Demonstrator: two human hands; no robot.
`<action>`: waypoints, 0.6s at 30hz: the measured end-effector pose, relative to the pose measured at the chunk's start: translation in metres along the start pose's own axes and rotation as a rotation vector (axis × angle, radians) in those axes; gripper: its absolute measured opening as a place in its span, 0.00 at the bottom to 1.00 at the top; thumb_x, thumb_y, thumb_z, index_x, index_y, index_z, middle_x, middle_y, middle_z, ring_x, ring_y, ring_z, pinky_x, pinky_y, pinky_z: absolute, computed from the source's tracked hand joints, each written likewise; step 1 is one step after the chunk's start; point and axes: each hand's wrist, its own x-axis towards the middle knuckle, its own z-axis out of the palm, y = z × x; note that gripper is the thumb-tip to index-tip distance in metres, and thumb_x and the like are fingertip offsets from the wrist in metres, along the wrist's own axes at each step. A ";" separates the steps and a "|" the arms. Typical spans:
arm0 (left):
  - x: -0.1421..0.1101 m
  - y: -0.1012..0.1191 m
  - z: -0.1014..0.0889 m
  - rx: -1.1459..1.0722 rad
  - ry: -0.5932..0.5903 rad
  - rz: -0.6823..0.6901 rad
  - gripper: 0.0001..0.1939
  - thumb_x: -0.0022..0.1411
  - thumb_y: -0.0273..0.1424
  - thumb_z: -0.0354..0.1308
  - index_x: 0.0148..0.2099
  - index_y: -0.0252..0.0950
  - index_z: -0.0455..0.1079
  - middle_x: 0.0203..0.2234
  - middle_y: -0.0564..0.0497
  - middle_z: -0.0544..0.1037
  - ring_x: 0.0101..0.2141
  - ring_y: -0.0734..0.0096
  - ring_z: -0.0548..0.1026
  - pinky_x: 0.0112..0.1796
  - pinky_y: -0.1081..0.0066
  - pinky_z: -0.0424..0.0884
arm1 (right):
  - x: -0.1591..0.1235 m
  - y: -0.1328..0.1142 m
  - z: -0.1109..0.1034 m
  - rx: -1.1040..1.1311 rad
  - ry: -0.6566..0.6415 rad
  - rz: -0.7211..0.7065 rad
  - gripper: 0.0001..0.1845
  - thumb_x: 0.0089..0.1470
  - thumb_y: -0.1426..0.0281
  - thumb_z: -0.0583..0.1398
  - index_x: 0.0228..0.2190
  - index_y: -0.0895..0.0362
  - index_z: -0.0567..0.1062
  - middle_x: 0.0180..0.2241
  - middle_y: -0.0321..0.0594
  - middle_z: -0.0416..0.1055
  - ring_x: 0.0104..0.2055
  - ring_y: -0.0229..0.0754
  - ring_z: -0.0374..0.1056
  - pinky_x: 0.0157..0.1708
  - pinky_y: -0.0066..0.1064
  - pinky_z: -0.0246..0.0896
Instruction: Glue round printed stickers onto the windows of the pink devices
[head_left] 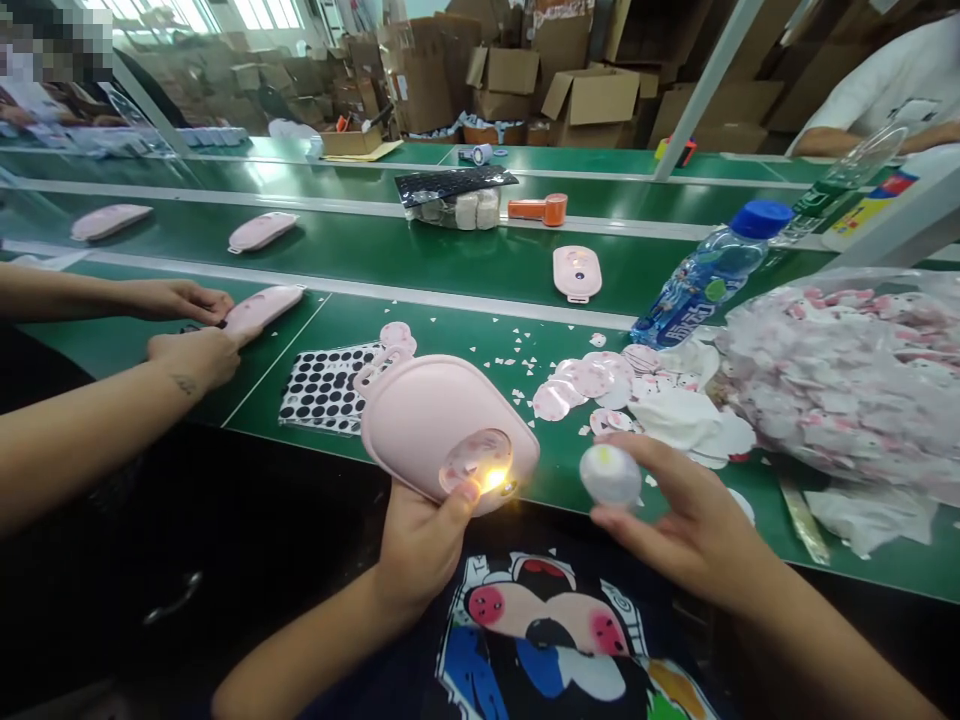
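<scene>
My left hand (424, 545) grips a pale pink oval plastic case (420, 410) with a loop handle, held up at the bench's near edge. Its thumb presses by a round recess where a small lamp glows yellow; a printed disc (469, 455) shows in that recess. Between thumb and fingers of my right hand (686, 530) is a round translucent cap (610, 474), slightly blurred, apart from the case. Printed round stickers (592, 380) lie spread beyond the right hand. A sheet of black dots (322, 390) rests left of the case.
At left, a co-worker's hands (195, 335) hold another pink case (264, 310). More pink cases (577, 272) lie on the green bench (420, 270). A blue-capped bottle (709, 270), a bag of stickers (847, 370) and paper scraps stand right. An orange tool (538, 209) lies farther back.
</scene>
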 end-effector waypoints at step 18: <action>-0.010 0.018 -0.013 0.844 -0.313 0.497 0.12 0.60 0.20 0.57 0.41 0.37 0.78 0.29 0.50 0.83 0.29 0.67 0.81 0.41 0.71 0.79 | -0.009 -0.053 -0.038 -0.173 -0.170 -0.156 0.19 0.59 0.70 0.54 0.52 0.54 0.66 0.26 0.39 0.66 0.25 0.40 0.64 0.19 0.33 0.59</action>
